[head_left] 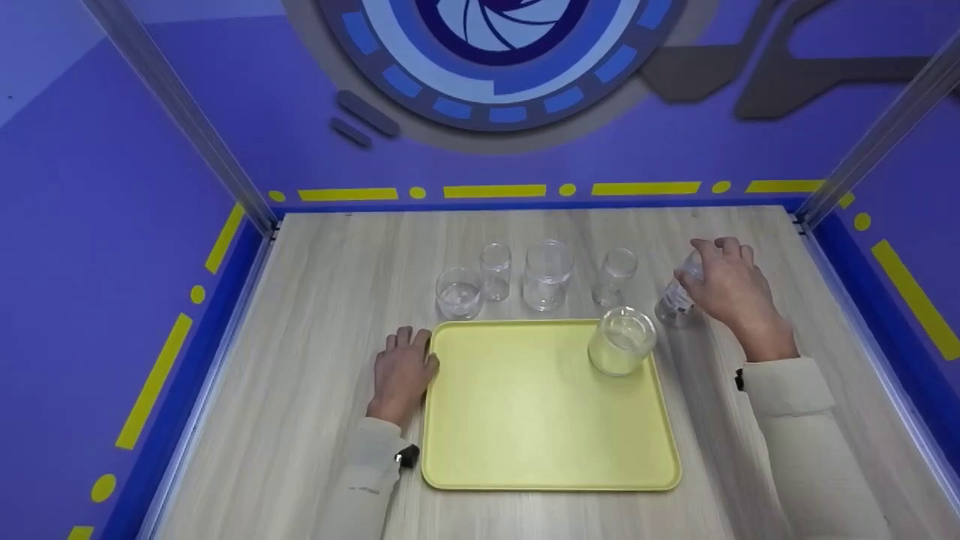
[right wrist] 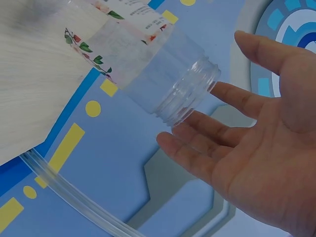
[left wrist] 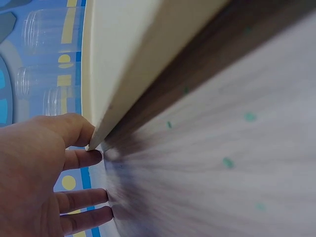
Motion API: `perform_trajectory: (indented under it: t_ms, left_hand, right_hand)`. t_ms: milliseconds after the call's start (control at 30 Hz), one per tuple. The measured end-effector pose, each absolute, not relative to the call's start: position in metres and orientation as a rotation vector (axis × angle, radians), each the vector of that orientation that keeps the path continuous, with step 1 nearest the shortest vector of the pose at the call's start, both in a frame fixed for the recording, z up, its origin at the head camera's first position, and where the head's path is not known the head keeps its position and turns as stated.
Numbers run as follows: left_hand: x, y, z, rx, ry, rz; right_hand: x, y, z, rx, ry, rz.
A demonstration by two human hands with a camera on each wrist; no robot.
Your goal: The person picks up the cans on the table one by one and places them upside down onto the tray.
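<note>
A yellow rectangular tray (head_left: 540,420) lies flat on the table. At its far left corner my left hand (head_left: 401,371) pinches the rim between thumb and index finger, as the left wrist view shows; the other fingers touch the tabletop. Beyond the tray's far right corner stands a clear jar with a printed flower label (right wrist: 143,49), lidless with a threaded neck. My right hand (head_left: 727,285) is spread beside the jar's mouth, fingers loosely bent behind the neck and thumb apart from it. Another clear jar (head_left: 622,345) sits on the tray's far right corner.
Behind the tray stand a short wide clear jar (head_left: 459,294), a slim one (head_left: 496,274), a larger one (head_left: 548,277) and another slim one (head_left: 617,274). Blue-purple panels (head_left: 225,112) wall the table at the back and both sides.
</note>
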State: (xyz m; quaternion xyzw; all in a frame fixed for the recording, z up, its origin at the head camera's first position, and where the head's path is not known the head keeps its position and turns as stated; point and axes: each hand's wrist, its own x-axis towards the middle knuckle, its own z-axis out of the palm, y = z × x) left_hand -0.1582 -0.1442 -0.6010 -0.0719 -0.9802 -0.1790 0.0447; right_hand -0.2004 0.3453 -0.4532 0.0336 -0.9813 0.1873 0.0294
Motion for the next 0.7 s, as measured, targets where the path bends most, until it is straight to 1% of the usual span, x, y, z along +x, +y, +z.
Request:
perform_trajectory:
  t_ms: [700]
  left_hand:
    - [-0.1576, -0.1437, -0.5995, -0.212, -3.007, -0.512]
  right_hand:
    - [-0.2074, 0.3484, -0.4534, 0.077, -3.106, 0.588]
